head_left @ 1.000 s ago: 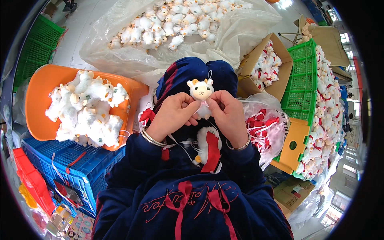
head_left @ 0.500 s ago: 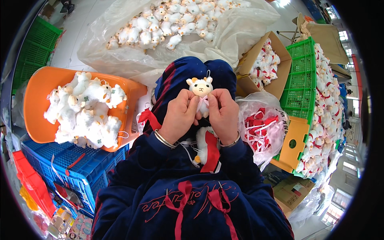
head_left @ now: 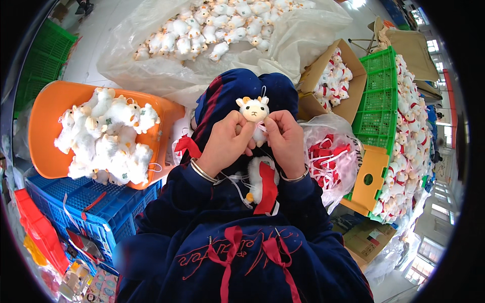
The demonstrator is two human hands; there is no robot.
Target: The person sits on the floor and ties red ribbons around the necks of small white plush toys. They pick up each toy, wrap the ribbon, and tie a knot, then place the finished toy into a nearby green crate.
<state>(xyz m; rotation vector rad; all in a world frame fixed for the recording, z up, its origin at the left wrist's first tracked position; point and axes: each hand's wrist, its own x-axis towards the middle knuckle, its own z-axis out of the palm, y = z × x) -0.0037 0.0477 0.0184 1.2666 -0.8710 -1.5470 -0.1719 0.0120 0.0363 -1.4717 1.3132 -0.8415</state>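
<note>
A small white plush goat point(head_left: 254, 110) with orange horns and a hanging loop is held upright over my knees, its face turned toward me. A pink ribbon point(head_left: 259, 125) lies at its neck. My left hand point(head_left: 228, 143) is closed on the goat's body, thumb and fingertips by the ribbon. Pinched at the neck, the ribbon sits between the thumb and fingers of my right hand point(head_left: 286, 141). Most of the goat's lower body is hidden by my fingers. On my lap below lies another white plush point(head_left: 256, 188) with a red ribbon point(head_left: 268, 191) across it.
To the left, an orange bin point(head_left: 45, 136) full of white plush stands above a blue crate point(head_left: 101, 209). Ahead, a plastic sheet point(head_left: 126, 60) bears many more. At right are a cardboard box point(head_left: 355, 91) of plush, a bag of red ribbons point(head_left: 328, 159) and a green crate point(head_left: 375, 96).
My right hand has shifted slightly outward at the goat's neck, and less pink ribbon shows there. The goat stays in nearly the same place.
</note>
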